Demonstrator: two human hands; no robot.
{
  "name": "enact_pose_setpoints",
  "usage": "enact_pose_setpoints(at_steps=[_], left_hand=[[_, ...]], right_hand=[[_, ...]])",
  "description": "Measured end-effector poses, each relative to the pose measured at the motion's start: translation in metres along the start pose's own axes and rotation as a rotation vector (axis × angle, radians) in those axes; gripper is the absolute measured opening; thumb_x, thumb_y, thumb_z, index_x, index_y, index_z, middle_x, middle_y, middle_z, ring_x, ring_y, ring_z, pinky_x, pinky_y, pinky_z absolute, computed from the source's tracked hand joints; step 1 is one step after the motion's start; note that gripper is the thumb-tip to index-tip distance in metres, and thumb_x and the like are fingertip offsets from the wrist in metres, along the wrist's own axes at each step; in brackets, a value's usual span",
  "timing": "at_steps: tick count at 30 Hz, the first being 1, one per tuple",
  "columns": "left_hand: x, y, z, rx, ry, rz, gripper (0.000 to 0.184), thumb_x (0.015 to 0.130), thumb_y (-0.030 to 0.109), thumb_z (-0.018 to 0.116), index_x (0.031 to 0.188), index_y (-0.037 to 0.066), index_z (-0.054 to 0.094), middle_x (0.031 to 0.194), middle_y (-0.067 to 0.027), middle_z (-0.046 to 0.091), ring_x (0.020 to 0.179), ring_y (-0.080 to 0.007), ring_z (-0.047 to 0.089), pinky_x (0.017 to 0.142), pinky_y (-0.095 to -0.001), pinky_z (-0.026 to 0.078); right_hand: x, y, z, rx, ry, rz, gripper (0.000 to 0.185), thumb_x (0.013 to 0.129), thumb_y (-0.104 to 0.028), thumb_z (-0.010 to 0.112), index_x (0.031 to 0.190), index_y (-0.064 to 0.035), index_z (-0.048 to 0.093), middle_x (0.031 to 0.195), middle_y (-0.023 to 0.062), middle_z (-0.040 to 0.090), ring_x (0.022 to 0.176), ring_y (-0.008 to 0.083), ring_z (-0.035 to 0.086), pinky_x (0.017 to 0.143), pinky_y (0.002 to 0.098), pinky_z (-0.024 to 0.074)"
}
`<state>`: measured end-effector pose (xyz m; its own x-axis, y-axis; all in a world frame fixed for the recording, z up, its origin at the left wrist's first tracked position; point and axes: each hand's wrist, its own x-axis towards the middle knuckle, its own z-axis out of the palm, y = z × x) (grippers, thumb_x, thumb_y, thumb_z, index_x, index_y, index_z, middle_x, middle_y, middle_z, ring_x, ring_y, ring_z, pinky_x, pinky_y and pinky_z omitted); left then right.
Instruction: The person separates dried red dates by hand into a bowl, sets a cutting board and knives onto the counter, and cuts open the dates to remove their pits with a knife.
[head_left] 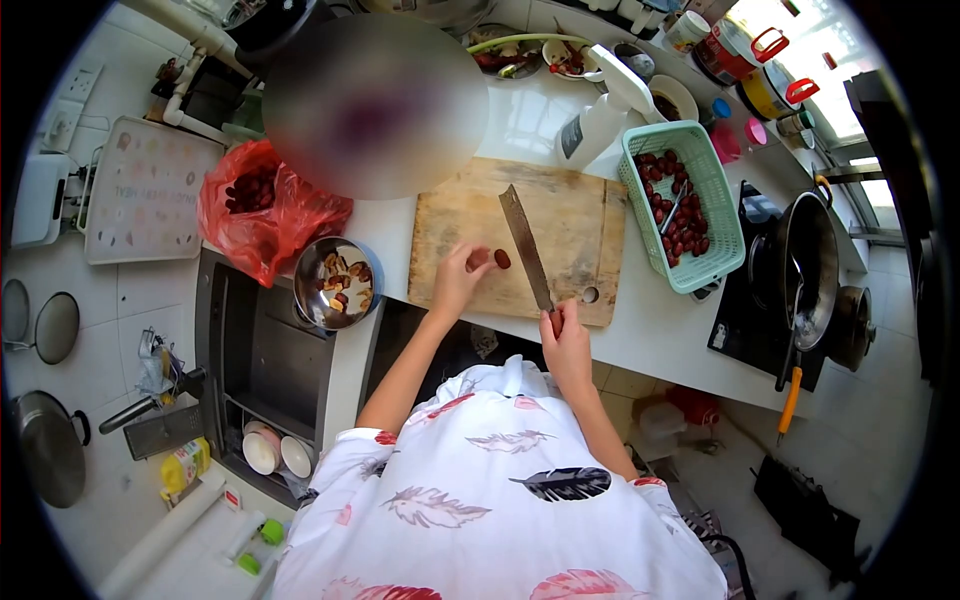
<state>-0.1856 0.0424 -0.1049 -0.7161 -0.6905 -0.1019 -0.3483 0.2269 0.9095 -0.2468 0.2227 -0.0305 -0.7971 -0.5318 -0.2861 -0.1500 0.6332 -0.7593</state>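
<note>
On the wooden cutting board (455, 215), a dark red date (502, 259) lies at the fingertips of my left hand (463, 275), whose thumb and fingers close in on it. My right hand (567, 345) is wrapped round the handle of a knife (526, 240), its dark blade pointing away over the board, to the right of the date. A green basket (733, 232) of whole dates with a metal utensil stands right of the board. Left of the board, a metal bowl (308, 275) holds cut pieces, and a red plastic bag (290, 215) contains more dates.
A white spray bottle (590, 128) stands behind the board. The sink (270, 350) is at the left, with cups at its near end. A wok (808, 262) sits on the stove at the right. Plates of food and jars line the back; a blurred area hides part of the counter.
</note>
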Motion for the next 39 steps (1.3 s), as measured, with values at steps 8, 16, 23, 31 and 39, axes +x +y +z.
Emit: enact_pose_setpoints(at_steps=[8, 16, 23, 31, 39], left_hand=[[-0.004, 0.005, 0.007, -0.001, 0.070, -0.027, 0.017, 0.071, 0.005, 0.069, 0.086, -0.003, 0.064, 0.074, -0.0109, 0.063, 0.060, -0.0135, 0.059, 0.057, -0.0249, 0.046], [-0.001, 0.001, 0.009, 0.001, 0.057, -0.067, 0.015, 0.073, 0.005, 0.067, 0.085, -0.003, 0.065, 0.076, -0.0109, 0.064, 0.063, -0.0140, 0.061, 0.058, -0.0248, 0.047], [0.000, -0.002, 0.009, -0.024, 0.037, -0.101, 0.015, 0.074, 0.005, 0.066, 0.086, -0.003, 0.065, 0.077, -0.0115, 0.066, 0.065, -0.0137, 0.063, 0.060, -0.0240, 0.047], [-0.001, 0.002, 0.007, 0.012, 0.041, -0.078, 0.015, 0.074, 0.004, 0.066, 0.086, -0.003, 0.065, 0.078, -0.0119, 0.066, 0.066, -0.0140, 0.063, 0.060, -0.0240, 0.048], [0.000, 0.004, 0.007, -0.022, 0.035, -0.034, 0.015, 0.073, 0.006, 0.067, 0.085, -0.003, 0.066, 0.076, -0.0134, 0.065, 0.064, -0.0163, 0.063, 0.059, -0.0258, 0.047]], right_hand=[[0.000, -0.005, 0.007, -0.060, -0.032, 0.009, 0.017, 0.084, -0.015, 0.054, 0.084, -0.0038, 0.041, 0.068, 0.0207, 0.057, 0.064, 0.0410, 0.055, 0.054, 0.0442, 0.0430], [-0.001, -0.010, 0.009, -0.094, -0.061, -0.003, 0.016, 0.083, -0.013, 0.053, 0.083, -0.0034, 0.040, 0.066, 0.0202, 0.056, 0.064, 0.0406, 0.055, 0.054, 0.0442, 0.0427], [0.000, -0.012, 0.009, -0.080, -0.064, -0.019, 0.018, 0.084, -0.014, 0.053, 0.082, -0.0030, 0.039, 0.064, 0.0195, 0.056, 0.061, 0.0400, 0.055, 0.053, 0.0437, 0.0425], [-0.003, -0.013, 0.013, -0.111, -0.048, -0.030, 0.017, 0.084, -0.014, 0.052, 0.083, -0.0037, 0.038, 0.064, 0.0200, 0.055, 0.061, 0.0402, 0.055, 0.052, 0.0451, 0.0422], [-0.004, -0.014, 0.014, -0.132, -0.063, -0.022, 0.016, 0.085, -0.014, 0.052, 0.084, -0.0038, 0.039, 0.063, 0.0209, 0.055, 0.061, 0.0408, 0.055, 0.051, 0.0463, 0.0421]])
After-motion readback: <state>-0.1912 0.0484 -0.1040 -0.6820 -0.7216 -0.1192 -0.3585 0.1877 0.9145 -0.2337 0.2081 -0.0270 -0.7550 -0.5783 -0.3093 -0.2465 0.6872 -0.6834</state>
